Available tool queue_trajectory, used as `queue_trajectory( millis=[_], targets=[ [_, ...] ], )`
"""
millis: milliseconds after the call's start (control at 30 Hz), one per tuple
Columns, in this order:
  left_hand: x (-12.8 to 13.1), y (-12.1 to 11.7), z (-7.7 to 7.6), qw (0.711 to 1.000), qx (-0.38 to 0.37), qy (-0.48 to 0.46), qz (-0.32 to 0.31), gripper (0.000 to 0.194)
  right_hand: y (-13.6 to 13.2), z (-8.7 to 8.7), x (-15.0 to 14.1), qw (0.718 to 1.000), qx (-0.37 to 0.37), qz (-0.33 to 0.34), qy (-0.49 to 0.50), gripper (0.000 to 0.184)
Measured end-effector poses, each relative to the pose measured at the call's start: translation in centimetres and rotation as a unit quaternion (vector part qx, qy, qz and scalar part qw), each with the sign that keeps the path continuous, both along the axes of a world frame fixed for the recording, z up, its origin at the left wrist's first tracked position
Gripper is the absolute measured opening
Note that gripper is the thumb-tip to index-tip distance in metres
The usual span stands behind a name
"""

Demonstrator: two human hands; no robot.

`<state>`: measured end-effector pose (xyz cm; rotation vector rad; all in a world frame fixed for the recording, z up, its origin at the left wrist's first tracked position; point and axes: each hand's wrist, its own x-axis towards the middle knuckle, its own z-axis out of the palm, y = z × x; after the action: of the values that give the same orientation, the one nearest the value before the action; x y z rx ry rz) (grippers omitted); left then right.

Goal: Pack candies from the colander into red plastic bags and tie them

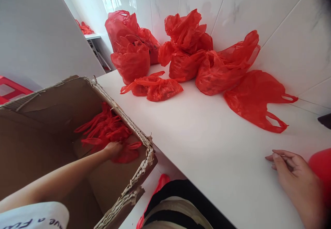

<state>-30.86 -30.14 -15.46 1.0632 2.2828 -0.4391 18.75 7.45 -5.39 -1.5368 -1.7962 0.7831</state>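
Observation:
My left hand (pixel 112 149) reaches into an open cardboard box (pixel 51 108) and rests on a heap of red plastic bags (pixel 106 129). Its fingers are hidden among the thin bags. My right hand (pixel 292 174) lies on the white counter (pixel 207 136) with its fingers loosely curled around nothing. Beside it is a rounded red object (pixel 322 170), partly out of frame. A flat red bag (pixel 254 100) lies above that hand, and bunched red bags (pixel 186 39) stand against the wall. A folded one (pixel 153 88) lies closer to the box.
White tiles (pixel 258 15) rise behind the counter. The torn box rim (pixel 121 115) overlaps the counter edge. A red bag (pixel 155 198) hangs below the edge. Farther left stand a red crate (pixel 10 91) and a white shelf (pixel 91 36) with red bags.

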Motion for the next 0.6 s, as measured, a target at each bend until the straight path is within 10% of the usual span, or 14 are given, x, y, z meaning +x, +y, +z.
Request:
queue_trajectory(
  millis=[267, 600],
  targets=[
    [-2.5, -1.1, -0.6, 0.988, 0.042, 0.078, 0.128, 0.036, -0.5, 0.9, -0.8, 1.0, -0.004, -0.005, 0.001, 0.045],
    [-2.1, 0.7, -0.4, 0.981, 0.156, 0.105, 0.045, 0.037, 0.1, 0.0, 0.1, 1.0, -0.002, 0.009, 0.01, 0.039]
  ],
)
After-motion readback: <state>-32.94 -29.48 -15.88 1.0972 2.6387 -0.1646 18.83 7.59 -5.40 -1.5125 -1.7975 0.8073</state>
